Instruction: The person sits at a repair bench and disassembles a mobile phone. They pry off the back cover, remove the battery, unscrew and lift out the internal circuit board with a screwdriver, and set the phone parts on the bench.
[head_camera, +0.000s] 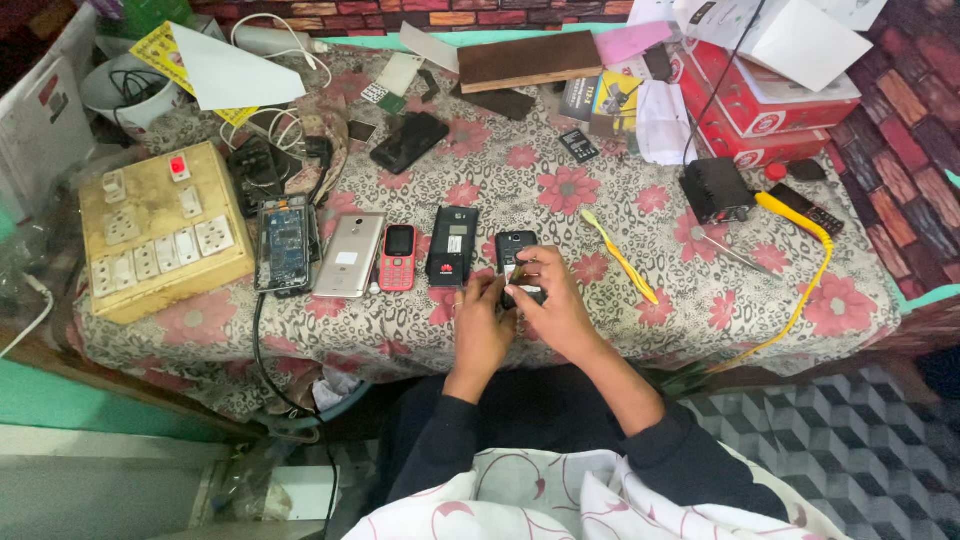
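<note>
Here the left hand (483, 325) and right hand (552, 305) both closed around a small black phone (516, 262) at the near edge of the flowered tablecloth (600, 180), just right of another black phone (452, 245) and a red phone (398, 257).

The lower half of a small black open-backed mobile phone (515, 250) lies hidden beneath the person's right hand (550, 300) and left hand (482, 322), so the grip and whatever the fingertips press cannot be made out. The tip of the slim yellow plastic tool (620, 258) is too small to tell. A white round container (125, 88) at the top left is partly covered by paper. Red cardboard boxes (745, 110) sit half buried under white sheets. The person's lap is cut off by the bottom edge.
</note>
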